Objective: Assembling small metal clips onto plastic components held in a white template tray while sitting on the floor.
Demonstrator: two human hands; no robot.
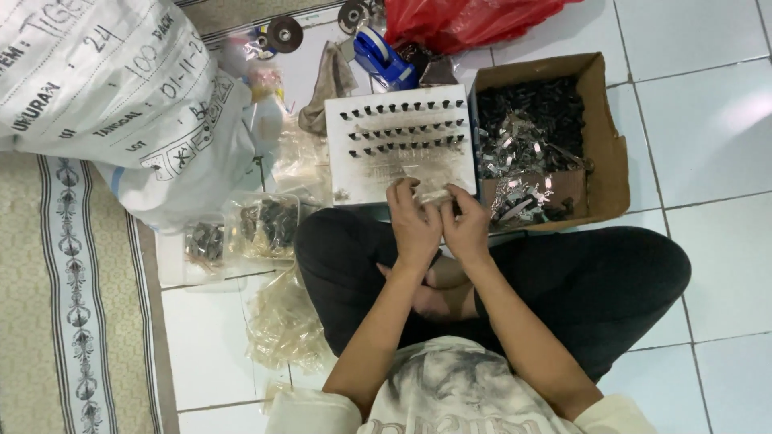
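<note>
Here our left hand (412, 219) and right hand (466, 221) pinch a small clear plastic bag (435, 195) together at the near edge of the white tray (400, 145) of dark clips. We judge a slipped bag could spill pieces, or an elbow tip the cardboard box (609, 145).

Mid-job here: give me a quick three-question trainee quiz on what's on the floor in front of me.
1. True or false: the cardboard box sits to the left of the white board.
2. What do the left hand and right hand hold between them: A) a small clear bag, B) the blue tape dispenser, C) the red bag?
3. How many rows of small dark pieces stand on the white board?

Key: 1 false, it is to the right. 2 A. 3 three.
</note>
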